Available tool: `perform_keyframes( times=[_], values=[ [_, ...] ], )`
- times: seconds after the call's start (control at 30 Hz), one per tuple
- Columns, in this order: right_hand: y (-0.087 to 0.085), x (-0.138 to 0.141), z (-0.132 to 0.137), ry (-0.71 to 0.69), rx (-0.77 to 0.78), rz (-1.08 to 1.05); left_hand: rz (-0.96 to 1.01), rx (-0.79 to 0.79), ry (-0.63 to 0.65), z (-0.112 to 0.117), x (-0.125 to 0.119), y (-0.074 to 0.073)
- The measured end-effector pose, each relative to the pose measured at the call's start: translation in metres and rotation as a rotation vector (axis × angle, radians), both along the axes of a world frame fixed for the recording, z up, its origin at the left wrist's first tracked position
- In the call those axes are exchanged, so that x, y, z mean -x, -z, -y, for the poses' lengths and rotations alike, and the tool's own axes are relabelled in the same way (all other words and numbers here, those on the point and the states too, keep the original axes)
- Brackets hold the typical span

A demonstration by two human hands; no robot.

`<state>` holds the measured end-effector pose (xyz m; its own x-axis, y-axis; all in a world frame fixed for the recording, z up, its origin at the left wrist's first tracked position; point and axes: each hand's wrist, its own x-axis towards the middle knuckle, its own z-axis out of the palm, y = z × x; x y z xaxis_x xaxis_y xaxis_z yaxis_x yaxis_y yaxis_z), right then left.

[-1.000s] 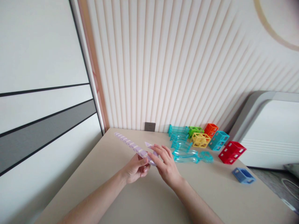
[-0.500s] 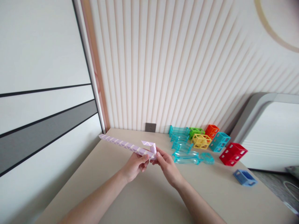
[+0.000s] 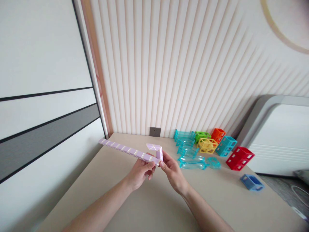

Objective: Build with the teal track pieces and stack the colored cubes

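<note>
A lilac snake puzzle (image 3: 125,149) with pale seams is held above the table, made of a chain of wedge-shaped segments. Its long straight part points to the far left, while the right end bends up and folds back left like a hook. My left hand (image 3: 140,172) grips the straight part near the bend, thumb on top. My right hand (image 3: 172,170) pinches the puzzle at the bent corner, with the thumb in front and the fingers behind it, partly hidden.
On the table (image 3: 116,206), clear teal plastic pieces (image 3: 191,162) lie right of my hands. Behind them stand yellow (image 3: 207,146), green (image 3: 202,136) and orange (image 3: 218,135) frame blocks. Teal (image 3: 226,146), red (image 3: 240,158) and blue (image 3: 252,182) blocks stand farther right. A socket (image 3: 155,131) sits on the ribbed wall.
The puzzle's straight part has rolled about its length, now showing flat faces, and its far end has shifted slightly left. The hooked end has turned slightly upright. Both hands keep their grip.
</note>
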<state>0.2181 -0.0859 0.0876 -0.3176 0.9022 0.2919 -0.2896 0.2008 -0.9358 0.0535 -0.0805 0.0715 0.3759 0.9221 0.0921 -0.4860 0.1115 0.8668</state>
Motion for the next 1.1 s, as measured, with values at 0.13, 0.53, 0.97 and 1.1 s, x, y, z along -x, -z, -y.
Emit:
perform_keyframes(
  times=[0.13, 0.53, 0.97, 1.1],
  values=[
    [-0.002, 0.000, -0.001, -0.001, -0.036, 0.027, -0.013, -0.003, -0.004, 0.000, 0.000, -0.001],
    [0.014, 0.000, 0.003, 0.403, -0.346, 0.397, -0.110, -0.017, -0.085, 0.002, 0.001, 0.000],
    [0.006, -0.004, 0.004, 0.463, -0.358, 0.467, -0.143, -0.029, -0.106, -0.002, 0.003, 0.005],
    [0.006, -0.002, 0.003, 0.513, -0.357, 0.476, -0.131, -0.052, -0.085, -0.003, 0.002, 0.006]
  ],
)
